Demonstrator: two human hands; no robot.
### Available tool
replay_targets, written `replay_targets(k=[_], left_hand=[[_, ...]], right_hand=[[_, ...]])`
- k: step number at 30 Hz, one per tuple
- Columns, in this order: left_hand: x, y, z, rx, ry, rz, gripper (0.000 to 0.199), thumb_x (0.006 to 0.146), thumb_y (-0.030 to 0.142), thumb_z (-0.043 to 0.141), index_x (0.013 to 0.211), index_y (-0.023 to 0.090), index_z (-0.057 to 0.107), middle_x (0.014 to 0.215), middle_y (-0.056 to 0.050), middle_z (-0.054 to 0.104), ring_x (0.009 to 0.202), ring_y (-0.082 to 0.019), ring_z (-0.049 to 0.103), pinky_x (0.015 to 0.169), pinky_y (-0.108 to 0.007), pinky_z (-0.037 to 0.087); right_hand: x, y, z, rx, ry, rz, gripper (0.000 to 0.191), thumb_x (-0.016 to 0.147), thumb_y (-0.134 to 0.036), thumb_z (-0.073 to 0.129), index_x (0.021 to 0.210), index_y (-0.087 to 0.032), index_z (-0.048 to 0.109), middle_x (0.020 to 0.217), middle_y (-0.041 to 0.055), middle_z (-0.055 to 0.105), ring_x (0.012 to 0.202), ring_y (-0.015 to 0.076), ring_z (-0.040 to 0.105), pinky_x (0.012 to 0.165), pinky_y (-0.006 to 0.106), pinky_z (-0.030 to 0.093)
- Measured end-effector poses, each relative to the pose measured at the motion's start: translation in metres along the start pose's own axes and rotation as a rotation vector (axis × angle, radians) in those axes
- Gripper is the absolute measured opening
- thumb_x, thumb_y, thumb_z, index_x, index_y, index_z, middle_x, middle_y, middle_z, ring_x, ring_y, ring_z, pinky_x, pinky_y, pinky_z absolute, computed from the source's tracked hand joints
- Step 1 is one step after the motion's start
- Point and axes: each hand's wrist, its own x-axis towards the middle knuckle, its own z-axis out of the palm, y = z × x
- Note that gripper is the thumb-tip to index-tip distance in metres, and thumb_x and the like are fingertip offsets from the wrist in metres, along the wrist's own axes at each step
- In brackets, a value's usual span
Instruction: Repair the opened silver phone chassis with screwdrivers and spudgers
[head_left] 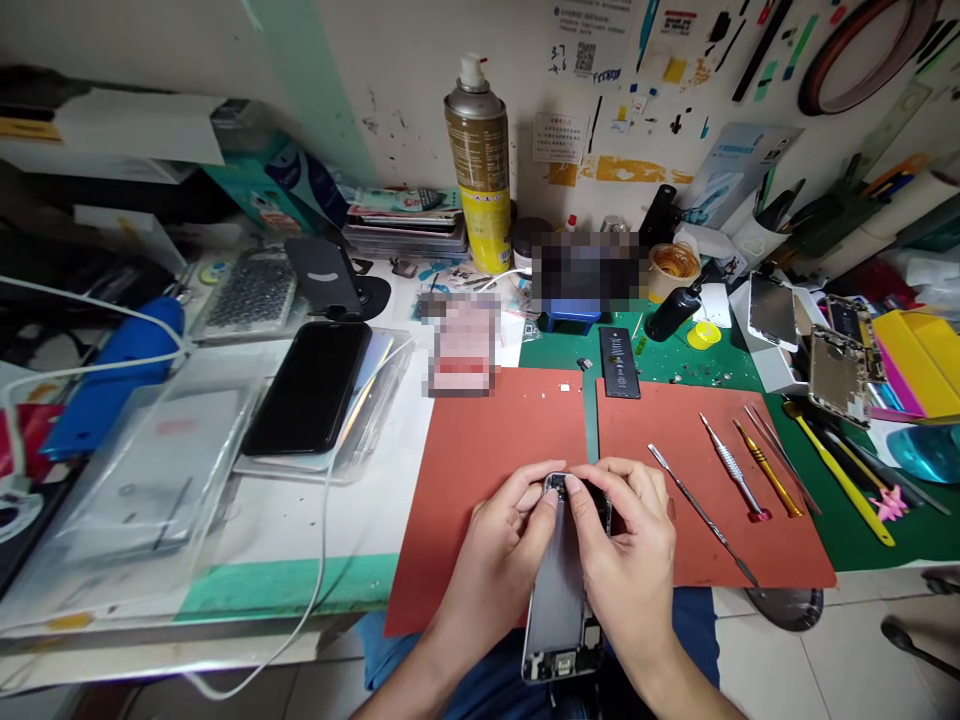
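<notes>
An opened phone (pixel 564 590) stands tilted at the front edge of the mat, its inner side toward me. My left hand (pixel 510 540) grips its upper left side, thumb pressed on the top inner corner. Around the upper right wraps my right hand (pixel 630 540), its thumb beside the other one. Both thumbs meet at the small parts near the phone's top; what lies under them is hidden. Under my hands lies the red-brown mat (pixel 472 480). A black battery (pixel 619 362) rests beyond the mat's far edge.
Right of my hands lie a metal spudger (pixel 701 510), a silver screwdriver (pixel 733 465), a gold screwdriver (pixel 766 466) and tweezers (pixel 780 455). A black phone (pixel 307 390) sits to the left, near a white cable (pixel 324 530). A spray can (pixel 480 165) stands at the back.
</notes>
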Motion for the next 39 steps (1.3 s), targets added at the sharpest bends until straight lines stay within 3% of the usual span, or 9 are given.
replay_targets(k=[7, 11, 15, 17, 22, 25, 30, 34, 39], left_hand=[[0.002, 0.006, 0.001, -0.01, 0.038, -0.006, 0.038, 0.101, 0.05, 0.064, 0.121, 0.018, 0.069, 0.098, -0.008, 0.078, 0.087, -0.02, 0.071, 0.074, -0.027, 0.054], [0.003, 0.012, 0.002, -0.128, 0.052, -0.04, 0.044, 0.098, 0.055, 0.068, 0.118, 0.016, 0.068, 0.101, -0.011, 0.08, 0.091, -0.022, 0.074, 0.079, -0.029, 0.056], [0.005, 0.021, 0.007, -0.236, 0.071, -0.085, 0.045, 0.094, 0.054, 0.073, 0.117, 0.016, 0.068, 0.095, -0.008, 0.079, 0.086, -0.02, 0.073, 0.073, -0.027, 0.055], [0.006, 0.025, 0.009, -0.27, 0.096, -0.102, 0.043, 0.093, 0.052, 0.075, 0.116, 0.016, 0.069, 0.094, -0.007, 0.078, 0.083, -0.019, 0.072, 0.071, -0.025, 0.054], [0.003, 0.029, 0.0, -0.256, 0.103, -0.115, 0.051, 0.097, 0.054, 0.072, 0.132, 0.017, 0.067, 0.106, -0.009, 0.08, 0.088, -0.02, 0.075, 0.074, -0.028, 0.059], [-0.005, 0.022, -0.015, -0.099, 0.143, -0.03, 0.06, 0.103, 0.055, 0.064, 0.151, 0.02, 0.057, 0.123, -0.013, 0.079, 0.103, -0.026, 0.078, 0.084, -0.037, 0.065], [-0.021, 0.004, -0.038, 0.566, 0.242, 0.372, 0.035, 0.112, 0.033, 0.052, 0.142, 0.023, 0.066, 0.138, -0.01, 0.074, 0.128, -0.025, 0.071, 0.114, -0.044, 0.057], [-0.021, 0.0, -0.041, 0.946, 0.132, 0.63, 0.039, 0.112, 0.023, 0.053, 0.149, 0.017, 0.06, 0.151, -0.011, 0.066, 0.138, -0.028, 0.061, 0.115, -0.046, 0.057], [-0.014, -0.001, -0.038, 1.153, 0.135, 0.716, 0.044, 0.109, 0.022, 0.057, 0.151, 0.009, 0.057, 0.153, -0.018, 0.063, 0.135, -0.036, 0.057, 0.107, -0.055, 0.059]], right_hand=[[-0.005, 0.0, -0.007, 0.003, 0.027, 0.017, 0.015, 0.106, -0.031, 0.066, 0.114, -0.03, 0.079, 0.11, 0.0056, 0.072, 0.109, 0.0245, 0.061, 0.091, 0.04, 0.054], [-0.02, 0.008, -0.025, 0.047, 0.005, 0.149, 0.026, 0.104, -0.042, 0.067, 0.122, -0.026, 0.076, 0.119, 0.0093, 0.073, 0.106, 0.0243, 0.07, 0.086, 0.037, 0.06], [-0.03, 0.019, -0.044, 0.153, -0.187, 0.444, 0.041, 0.099, -0.059, 0.068, 0.115, -0.023, 0.08, 0.098, 0.0083, 0.08, 0.079, 0.0221, 0.075, 0.069, 0.032, 0.062], [-0.027, 0.02, -0.049, 0.217, -0.256, 0.554, 0.048, 0.095, -0.065, 0.07, 0.111, -0.021, 0.082, 0.096, 0.0094, 0.081, 0.08, 0.0238, 0.076, 0.071, 0.033, 0.063], [-0.006, 0.014, -0.046, 0.308, -0.332, 0.647, 0.06, 0.085, -0.073, 0.075, 0.107, -0.017, 0.084, 0.077, 0.0079, 0.077, 0.066, 0.0227, 0.069, 0.061, 0.032, 0.059], [0.004, 0.011, -0.04, 0.276, -0.335, 0.636, 0.064, 0.082, -0.075, 0.075, 0.103, -0.015, 0.084, 0.071, 0.0075, 0.075, 0.063, 0.023, 0.067, 0.057, 0.032, 0.056], [0.007, 0.012, -0.03, 0.163, -0.329, 0.61, 0.061, 0.084, -0.075, 0.071, 0.1, -0.018, 0.085, 0.081, 0.0093, 0.08, 0.067, 0.0245, 0.071, 0.063, 0.035, 0.058], [0.004, 0.012, -0.028, 0.06, -0.329, 0.57, 0.056, 0.088, -0.073, 0.069, 0.096, -0.02, 0.085, 0.076, 0.0082, 0.078, 0.063, 0.0241, 0.07, 0.058, 0.034, 0.056], [0.004, 0.009, -0.033, -0.019, -0.283, 0.391, 0.045, 0.096, -0.066, 0.068, 0.091, -0.024, 0.083, 0.084, 0.007, 0.079, 0.067, 0.0231, 0.073, 0.059, 0.032, 0.059]])
